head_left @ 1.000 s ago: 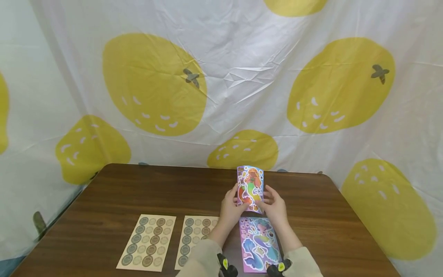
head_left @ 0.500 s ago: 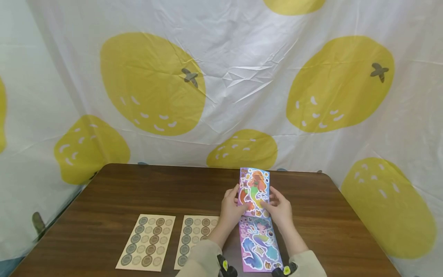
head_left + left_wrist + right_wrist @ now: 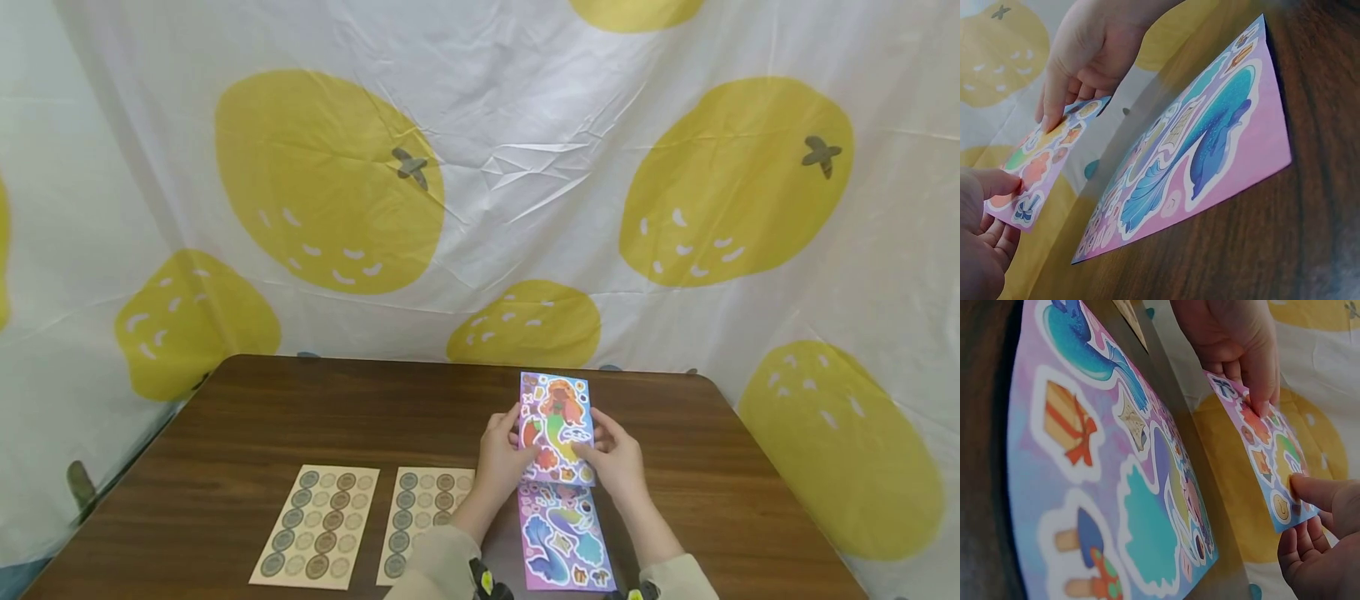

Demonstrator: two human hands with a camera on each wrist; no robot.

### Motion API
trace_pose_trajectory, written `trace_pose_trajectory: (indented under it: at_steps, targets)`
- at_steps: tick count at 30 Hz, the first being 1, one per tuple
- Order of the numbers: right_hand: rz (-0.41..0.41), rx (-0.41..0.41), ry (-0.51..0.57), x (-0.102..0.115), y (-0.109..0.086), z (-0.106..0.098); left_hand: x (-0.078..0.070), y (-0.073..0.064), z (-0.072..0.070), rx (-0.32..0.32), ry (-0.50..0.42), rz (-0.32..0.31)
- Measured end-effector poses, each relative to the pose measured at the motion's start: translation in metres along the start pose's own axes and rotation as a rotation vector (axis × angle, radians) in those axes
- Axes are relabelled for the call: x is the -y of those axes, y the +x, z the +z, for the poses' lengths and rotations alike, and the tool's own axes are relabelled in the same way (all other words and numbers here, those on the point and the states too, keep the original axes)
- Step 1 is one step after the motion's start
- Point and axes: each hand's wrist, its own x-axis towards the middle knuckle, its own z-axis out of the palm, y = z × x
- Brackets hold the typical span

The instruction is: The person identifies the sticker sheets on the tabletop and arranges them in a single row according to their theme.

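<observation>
A mermaid sticker sheet, with an orange-haired mermaid on purple and blue, is held up off the table between both hands. On its left edge my left hand pinches it, thumb on the front and fingers behind. My right hand grips the right edge the same way, as the right wrist view shows with the thumb on the held sheet. Below lies a second sticker sheet with a blue-tailed mermaid, flat on the table; the held sheet hides its top part in the head view.
Two beige sheets of round coin-like stickers lie to the left: one farther out, the other partly behind my left forearm. Everything lies on a dark wooden table. A white curtain with yellow fruit print hangs behind.
The held sheet has come lower and slightly right, tilting flatter, and now covers the top of the lying mermaid sheet. My right hand has shifted right and down with it.
</observation>
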Motion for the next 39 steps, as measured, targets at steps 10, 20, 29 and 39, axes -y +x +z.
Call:
trace_pose_trajectory:
  at_steps: [10,20,29,39]
  targets:
    - [-0.007,0.054,0.039,0.003,-0.008,-0.011,-0.004,-0.006,0.000,0.071,-0.079,-0.069]
    - [0.011,0.168,0.122,0.001,-0.015,-0.028,-0.007,-0.009,0.000,0.179,-0.276,-0.169]
    - [0.025,0.220,0.146,0.007,-0.023,-0.044,-0.031,-0.017,-0.007,0.239,-0.366,-0.177]
    - [0.022,0.243,0.136,0.003,-0.028,-0.058,-0.021,-0.022,-0.001,0.259,-0.346,-0.194]
